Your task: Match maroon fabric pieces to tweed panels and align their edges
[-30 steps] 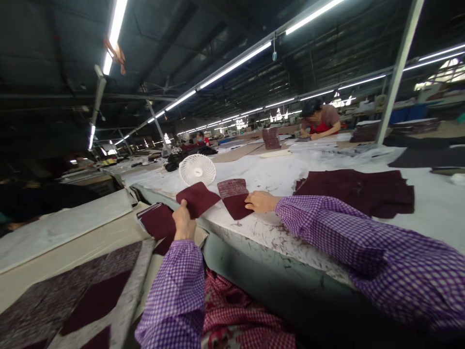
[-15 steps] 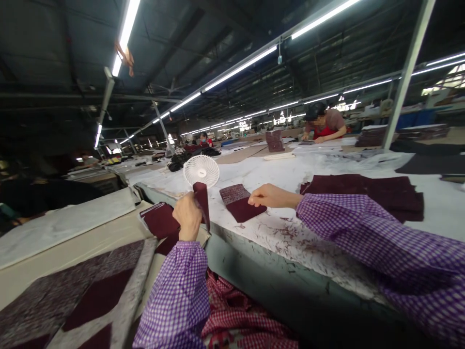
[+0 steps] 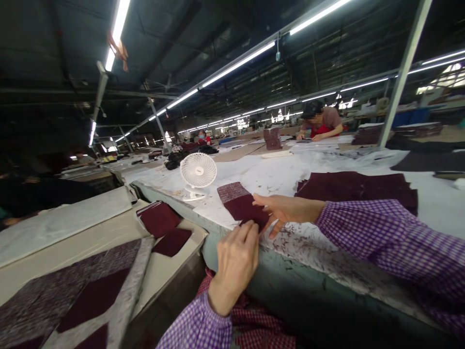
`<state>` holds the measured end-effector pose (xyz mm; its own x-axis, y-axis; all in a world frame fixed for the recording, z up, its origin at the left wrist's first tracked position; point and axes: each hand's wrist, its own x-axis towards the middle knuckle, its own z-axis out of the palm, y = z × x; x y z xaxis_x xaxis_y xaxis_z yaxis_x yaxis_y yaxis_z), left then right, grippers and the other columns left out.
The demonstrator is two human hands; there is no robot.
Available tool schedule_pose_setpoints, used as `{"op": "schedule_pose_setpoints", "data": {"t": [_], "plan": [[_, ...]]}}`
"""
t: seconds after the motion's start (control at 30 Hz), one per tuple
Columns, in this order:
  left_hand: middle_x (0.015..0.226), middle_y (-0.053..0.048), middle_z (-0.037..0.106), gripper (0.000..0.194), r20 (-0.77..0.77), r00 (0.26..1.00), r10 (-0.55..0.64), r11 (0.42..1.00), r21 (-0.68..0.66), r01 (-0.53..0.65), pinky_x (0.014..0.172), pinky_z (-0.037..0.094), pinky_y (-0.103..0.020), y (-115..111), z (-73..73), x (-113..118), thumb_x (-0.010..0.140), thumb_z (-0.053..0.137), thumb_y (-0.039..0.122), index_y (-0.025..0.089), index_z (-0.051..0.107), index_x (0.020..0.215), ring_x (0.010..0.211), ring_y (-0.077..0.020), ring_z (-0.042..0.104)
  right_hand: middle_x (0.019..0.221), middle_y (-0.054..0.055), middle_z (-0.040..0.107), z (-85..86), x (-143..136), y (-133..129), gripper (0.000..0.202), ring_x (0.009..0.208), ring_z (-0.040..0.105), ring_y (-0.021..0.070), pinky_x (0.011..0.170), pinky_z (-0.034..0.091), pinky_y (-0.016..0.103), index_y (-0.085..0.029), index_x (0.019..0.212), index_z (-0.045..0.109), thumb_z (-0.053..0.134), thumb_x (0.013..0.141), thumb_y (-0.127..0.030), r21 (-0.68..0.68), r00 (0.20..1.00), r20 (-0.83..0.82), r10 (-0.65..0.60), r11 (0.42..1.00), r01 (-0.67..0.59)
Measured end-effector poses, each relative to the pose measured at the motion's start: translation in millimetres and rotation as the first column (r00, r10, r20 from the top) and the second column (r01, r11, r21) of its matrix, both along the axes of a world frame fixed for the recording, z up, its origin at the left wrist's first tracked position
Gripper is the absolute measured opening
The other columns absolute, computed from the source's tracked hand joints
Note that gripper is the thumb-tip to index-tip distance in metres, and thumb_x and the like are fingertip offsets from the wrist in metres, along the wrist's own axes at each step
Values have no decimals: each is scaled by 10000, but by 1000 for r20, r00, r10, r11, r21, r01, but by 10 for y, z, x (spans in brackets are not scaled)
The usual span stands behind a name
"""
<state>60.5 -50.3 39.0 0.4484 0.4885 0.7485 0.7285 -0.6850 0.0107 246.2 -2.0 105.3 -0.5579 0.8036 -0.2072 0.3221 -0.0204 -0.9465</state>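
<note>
On the white-covered table lies a maroon fabric piece [image 3: 238,206] with a speckled strip [image 3: 232,191] along its far end. My left hand [image 3: 238,257] is at the table's near edge, its fingers pinched on a small maroon cloth panel [image 3: 257,217] that overlaps the piece's near end. My right hand [image 3: 286,211] is beside it from the right, fingers spread apart, the fingertips close to the same panel; whether they touch it is hard to tell. Left of my hands, a stack of maroon panels [image 3: 158,219] and one loose panel [image 3: 172,242] rest on the cream-coloured surface.
A white fan [image 3: 198,170] stands near the table edge. To the right lies a pile of maroon cloth [image 3: 358,190]. Speckled and maroon pieces [image 3: 94,295] cover a board at lower left. Across the table a co-worker [image 3: 321,123] bends over the surface.
My left hand has moved right and down with the maroon panel, bringing it to the piece on the table. My right hand has let go of that piece and spread its fingers.
</note>
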Motion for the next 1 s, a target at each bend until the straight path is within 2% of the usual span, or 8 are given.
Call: {"op": "schedule_pose_setpoints", "data": {"t": [0.13, 0.27, 0.4, 0.53, 0.63, 0.77, 0.9, 1.0], "plan": [[996, -81, 674, 167, 138, 978, -157, 984, -59, 166, 790, 490, -324, -92, -38, 47, 891, 495, 289, 196, 627, 934, 882, -195, 605, 1223, 156, 589, -104, 48, -16, 708, 1181, 507, 265, 898, 479, 353, -138, 1362, 424, 698, 726, -286, 299, 983, 92, -157, 946, 124], [1004, -104, 645, 313, 437, 898, 51, 968, -241, 63, 872, 451, -371, 196, 43, -36, 888, 462, 416, 168, 595, 1026, 959, -223, 573, 1164, 107, 632, -117, 62, -64, 749, 1065, 591, 222, 942, 442, 383, -172, 1427, 307, 632, 752, -200, 309, 1000, 1, -15, 951, 14], [1051, -112, 669, 524, 545, 816, 193, 745, -622, 239, 844, 465, -341, 581, 112, -86, 919, 299, 524, 145, 612, 1102, 963, -220, 605, 1147, 85, 642, -85, 39, -119, 761, 1040, 607, 202, 926, 458, 360, -189, 1439, 268, 600, 754, -175, 304, 993, -113, 35, 953, 1], [893, -90, 708, 574, 678, 716, 167, 607, -643, 468, 706, 485, -284, 717, 149, -13, 875, 354, 587, 123, 679, 967, 824, -201, 634, 1153, 90, 639, -177, 47, -81, 747, 1054, 603, 206, 909, 470, 344, -186, 1422, 296, 600, 740, -161, 305, 991, -112, -76, 946, 107], [775, -53, 703, 336, 654, 752, 87, 621, -626, 473, 602, 452, -237, 739, 139, 103, 793, 580, 437, 127, 693, 857, 693, -160, 614, 1081, 84, 670, -292, 104, -27, 716, 971, 635, 205, 846, 495, 321, -159, 1395, 342, 605, 729, -149, 330, 976, 21, -216, 923, 198], [761, -27, 706, 106, 472, 881, 42, 722, -624, 300, 649, 452, -236, 835, 70, 260, 752, 627, 213, 165, 719, 774, 697, -144, 613, 1029, 81, 693, -341, 227, 7, 652, 872, 653, 196, 765, 499, 291, -129, 1371, 385, 579, 749, -162, 403, 932, 256, -256, 905, 138], [863, -20, 707, 134, 278, 961, 5, 807, -569, 160, 742, 447, -253, 922, -12, 347, 755, 632, 158, 207, 741, 816, 805, -153, 621, 986, 93, 697, -318, 339, 29, 433, 917, 629, 219, 804, 447, 297, -122, 1243, 558, 507, 819, -191, 686, 755, 499, -425, 726, -45], [872, -14, 695, 146, 233, 972, -6, 832, -538, 135, 735, 439, -253, 944, -52, 358, 764, 638, 167, 219, 742, 851, 810, -150, 614, 964, 83, 676, -363, 380, 62, 315, 906, 612, 213, 797, 423, 286, -184, 1106, 661, 476, 852, -213, 752, 703, 556, -443, 629, -198]]}}
